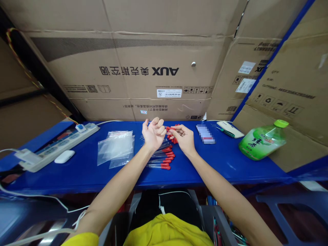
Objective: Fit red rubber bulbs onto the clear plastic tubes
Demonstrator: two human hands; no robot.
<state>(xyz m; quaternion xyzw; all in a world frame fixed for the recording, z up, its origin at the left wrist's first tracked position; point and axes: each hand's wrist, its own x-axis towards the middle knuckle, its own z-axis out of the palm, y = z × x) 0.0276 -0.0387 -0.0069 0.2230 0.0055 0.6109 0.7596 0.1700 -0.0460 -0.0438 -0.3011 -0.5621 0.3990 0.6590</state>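
Observation:
Over the middle of the blue table, my right hand (185,138) pinches a red rubber dropper bulb (169,128) between thumb and fingers. Close beside it, my left hand (154,135) is turned palm up with its fingers curled in; what they hold, if anything, is hidden. Several clear droppers with red bulbs (165,164) lie side by side below the hands, bulbs toward the right. More red bulbs (173,139) show behind and under my right hand, partly covered by it. Left of my left hand lies a stack of clear zip bags (116,147).
A power strip (61,145) and a white case (64,156) are at the left. To the right are a phone (205,134), a green-handled screwdriver (227,132) on a pale object, and a green drink bottle (262,140). Cardboard (143,51) walls the back.

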